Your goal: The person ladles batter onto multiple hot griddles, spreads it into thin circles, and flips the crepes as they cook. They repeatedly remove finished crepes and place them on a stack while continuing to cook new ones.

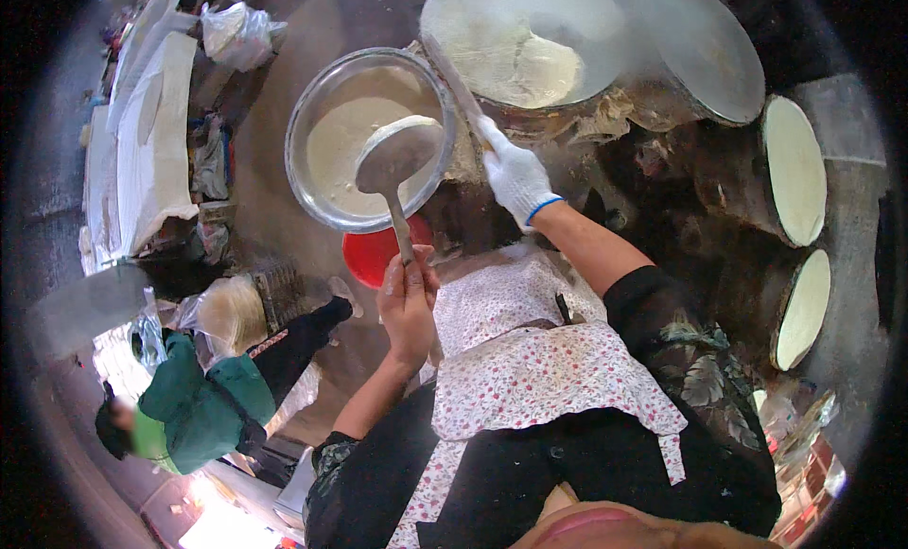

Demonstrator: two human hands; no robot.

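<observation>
– Look, our left hand [409,289] grips the ladle [399,158] over pale batter [329,156], its basin [292,142] just ahead of that hand!
– And our gloved right hand [517,178] clasps a long stick [454,83]. We seem to be scooping?
– Seemingly; next calls for a steady, level ladle, the round griddle [591,29] lying beyond our right hand.

- Round silver metal basin [296,138]: smooth, glossy.
- Over the basin, round grey metal ladle [397,159]: dull.
- Beside the basin, red plastic-looking bowl [364,258]: smooth.
- Right of the basin, white cloth glove [520,182]: matt, knitted.
</observation>
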